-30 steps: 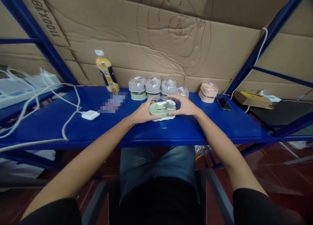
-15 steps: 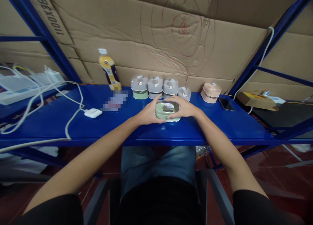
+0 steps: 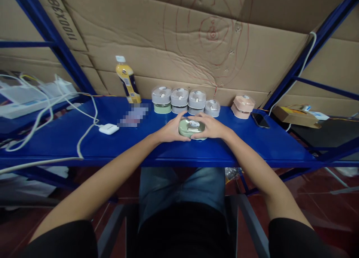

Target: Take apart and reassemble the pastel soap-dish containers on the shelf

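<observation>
- The left hand (image 3: 169, 131) has its fingers curved tight on the nine o'clock end of a green, oval box with a shiny top (image 3: 191, 128).
- The right hand (image 3: 215, 127) has its fingers clamped on the three o'clock end.
- The box lies flat, its long way running from nine to three, shiny top up.
- It is near the front of the blue, smooth counter (image 3: 182, 152); I cannot tell if it touches.
- Past it, near twelve o'clock, are grey, rounded boxes with clear tops (image 3: 179, 96).
</observation>
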`<state>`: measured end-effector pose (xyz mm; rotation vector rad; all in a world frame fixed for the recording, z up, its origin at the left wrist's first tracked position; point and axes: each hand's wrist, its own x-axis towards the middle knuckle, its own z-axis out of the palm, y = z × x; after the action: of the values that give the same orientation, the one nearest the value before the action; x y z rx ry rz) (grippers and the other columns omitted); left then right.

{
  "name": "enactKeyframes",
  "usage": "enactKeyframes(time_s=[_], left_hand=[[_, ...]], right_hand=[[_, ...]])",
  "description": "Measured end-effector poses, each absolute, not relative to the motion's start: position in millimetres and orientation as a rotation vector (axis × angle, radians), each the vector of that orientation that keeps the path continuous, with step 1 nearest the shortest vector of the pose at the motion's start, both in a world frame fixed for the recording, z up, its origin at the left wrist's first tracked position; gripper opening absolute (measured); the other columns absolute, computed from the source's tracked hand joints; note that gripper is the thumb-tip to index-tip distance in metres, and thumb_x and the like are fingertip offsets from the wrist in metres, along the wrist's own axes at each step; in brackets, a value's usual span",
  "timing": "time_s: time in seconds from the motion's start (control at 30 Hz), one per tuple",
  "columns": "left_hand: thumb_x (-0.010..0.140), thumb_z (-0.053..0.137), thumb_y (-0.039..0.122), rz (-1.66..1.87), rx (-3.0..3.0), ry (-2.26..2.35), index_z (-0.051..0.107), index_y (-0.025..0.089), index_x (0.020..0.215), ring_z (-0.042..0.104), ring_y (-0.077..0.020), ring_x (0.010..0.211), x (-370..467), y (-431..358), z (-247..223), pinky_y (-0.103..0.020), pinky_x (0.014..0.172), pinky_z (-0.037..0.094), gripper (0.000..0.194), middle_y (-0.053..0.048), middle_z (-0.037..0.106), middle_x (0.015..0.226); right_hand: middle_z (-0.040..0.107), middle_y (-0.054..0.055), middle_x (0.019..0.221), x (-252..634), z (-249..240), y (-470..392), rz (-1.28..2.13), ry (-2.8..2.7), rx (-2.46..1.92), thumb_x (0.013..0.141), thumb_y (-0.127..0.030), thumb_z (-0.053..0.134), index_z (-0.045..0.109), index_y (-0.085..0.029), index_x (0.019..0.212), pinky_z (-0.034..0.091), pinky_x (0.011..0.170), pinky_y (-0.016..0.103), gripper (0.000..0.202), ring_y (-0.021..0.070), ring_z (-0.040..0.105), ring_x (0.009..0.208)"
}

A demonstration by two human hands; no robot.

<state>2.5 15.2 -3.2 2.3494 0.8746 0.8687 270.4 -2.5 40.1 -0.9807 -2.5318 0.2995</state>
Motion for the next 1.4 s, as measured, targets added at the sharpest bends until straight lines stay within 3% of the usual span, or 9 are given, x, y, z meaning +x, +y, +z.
enactKeyframes(time_s=[0.37, 0.63, 0.87, 0.97, 1.13, 1.4], left_hand=[[0.057, 0.106, 0.060, 0.882, 2.247, 0.846, 0.031, 0.019, 0.172, 0.067, -0.0469, 0.142, 0, 21, -5, -0.064, 0.121, 0.050, 0.143, -0.022, 0.071, 0.148], [0.058, 0.104, 0.062, 0.857, 2.229, 0.881, 0.033, 0.017, 0.172, 0.064, -0.0471, 0.144, 0, 19, -5, -0.064, 0.122, 0.049, 0.142, -0.024, 0.068, 0.149], [0.081, 0.087, 0.057, 0.824, 2.293, 0.979, 0.036, 0.017, 0.168, 0.066, -0.0431, 0.144, 3, 18, -6, -0.062, 0.121, 0.049, 0.109, -0.023, 0.071, 0.148], [0.086, 0.082, 0.057, 0.814, 2.309, 0.999, 0.038, 0.018, 0.166, 0.066, -0.0418, 0.143, 2, 17, -5, -0.061, 0.120, 0.051, 0.100, -0.022, 0.071, 0.148], [0.090, 0.078, 0.052, 0.801, 2.354, 0.995, 0.038, 0.017, 0.165, 0.067, -0.0408, 0.142, 2, 18, -5, -0.060, 0.122, 0.050, 0.092, -0.021, 0.071, 0.149], [0.089, 0.078, 0.050, 0.802, 2.343, 1.017, 0.038, 0.015, 0.165, 0.065, -0.0437, 0.144, 2, 21, -9, -0.062, 0.124, 0.048, 0.092, -0.023, 0.070, 0.150]], right_hand=[[0.066, 0.012, 0.129, 264, 43, -8, 0.218, -2.562, -1.025, 0.086, -0.072, 0.086, 0.061, -0.033, 0.164, 0.060, 0.110, 0.060, 0.091, 0.0374, 0.071, 0.118], [0.056, 0.018, 0.158, 284, 36, -27, 0.230, -2.611, -1.034, 0.096, -0.072, 0.071, 0.039, -0.030, 0.177, 0.059, 0.115, 0.063, 0.097, 0.0446, 0.063, 0.142], [0.067, 0.027, 0.133, 340, 44, -90, -0.132, -2.455, -1.691, 0.100, -0.086, 0.051, 0.038, -0.022, 0.177, 0.065, 0.085, 0.059, 0.100, 0.0480, 0.076, 0.108], [0.068, 0.031, 0.132, 363, 47, -91, -0.294, -2.307, -2.043, 0.102, -0.088, 0.042, 0.041, -0.019, 0.173, 0.062, 0.083, 0.057, 0.099, 0.0485, 0.078, 0.105], [0.060, 0.036, 0.151, 379, 55, -46, -0.285, -2.140, -2.363, 0.108, -0.082, 0.036, 0.035, -0.013, 0.171, 0.057, 0.098, 0.055, 0.093, 0.0486, 0.074, 0.124], [0.062, 0.035, 0.151, 369, 62, 12, -0.247, -2.047, -2.406, 0.116, -0.056, 0.050, 0.044, -0.008, 0.162, 0.055, 0.106, 0.048, 0.067, 0.0431, 0.070, 0.136]])
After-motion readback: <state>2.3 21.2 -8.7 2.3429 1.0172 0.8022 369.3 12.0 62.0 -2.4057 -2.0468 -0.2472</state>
